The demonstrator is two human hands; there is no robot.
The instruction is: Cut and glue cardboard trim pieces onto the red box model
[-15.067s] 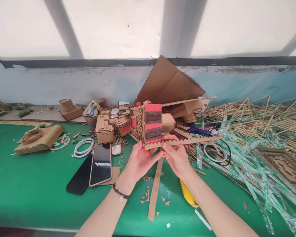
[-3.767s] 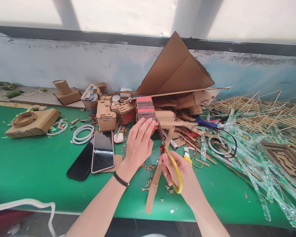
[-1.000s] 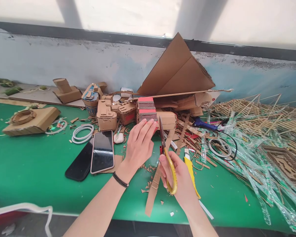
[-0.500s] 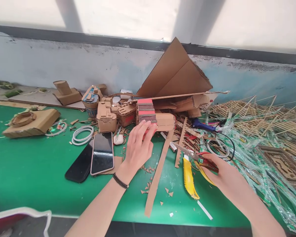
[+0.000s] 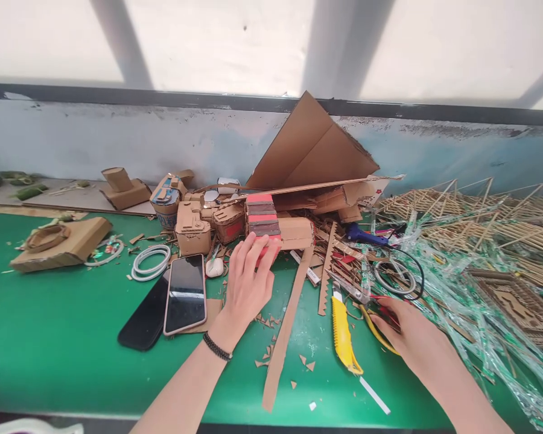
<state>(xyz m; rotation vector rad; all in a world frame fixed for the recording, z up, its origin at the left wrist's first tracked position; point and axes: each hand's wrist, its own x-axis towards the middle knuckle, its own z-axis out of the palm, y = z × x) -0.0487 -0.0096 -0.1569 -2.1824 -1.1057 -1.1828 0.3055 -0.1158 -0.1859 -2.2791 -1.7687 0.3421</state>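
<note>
My left hand (image 5: 248,280), with a dark beaded bracelet at the wrist, has its bent fingers on the near end of a cardboard model (image 5: 261,218) striped red and brown. A plain cardboard block (image 5: 294,234) joins its right side. From there a long cardboard strip (image 5: 286,337) runs down toward the table's front edge. In my right hand (image 5: 409,331) are scissors (image 5: 374,328) with red and yellow handles, blades pointing left. Just left of the scissors lie a yellow utility knife (image 5: 342,337) and a zigzag-cut cardboard strip (image 5: 326,277).
Two phones (image 5: 185,295) and a coiled white cable (image 5: 150,263) lie left on the green table (image 5: 63,337). Small cardboard models (image 5: 192,229) stand behind. A blue-handled tool (image 5: 366,235) with a cord, plastic wrap (image 5: 475,319) and thin sticks (image 5: 461,211) crowd the right.
The view has tilted up slightly, so the table sits lower in it. The scissors in my right hand have shifted a little right, away from the zigzag strip. My left hand stays on the model.
</note>
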